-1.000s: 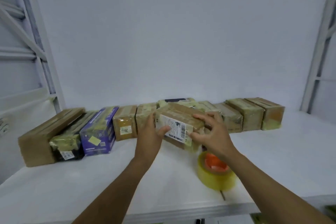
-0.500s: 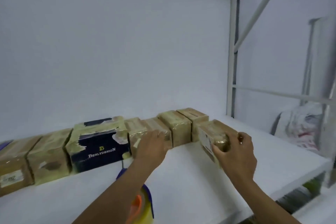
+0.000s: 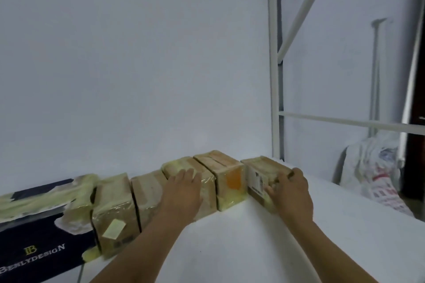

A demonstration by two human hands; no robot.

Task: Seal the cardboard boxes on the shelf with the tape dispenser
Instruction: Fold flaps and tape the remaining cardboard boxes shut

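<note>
At right end of row on white shelf [image 3: 253, 248]: my right hand [image 3: 292, 193] grips labelled box [image 3: 264, 167], fingers curled over top edge, thumb near label [image 3: 257, 181]. Left hand [image 3: 184, 190] flat on taped box [image 3: 181, 163] further left, fingers straight, close together. Labelled box seems light, stiff cardboard. Glossy yellowish tape wrap probably slippery, so best held across edges. Tape dispenser out of view.

labelled box [image 3: 262, 167] moves from mid-row to right end of row, now down on shelf [image 3: 253, 236] beside orange-patch box [image 3: 230, 181], left grip [image 3: 184, 190] off it, now flat on taped box [image 3: 177, 164], tape roll out of frame
</note>
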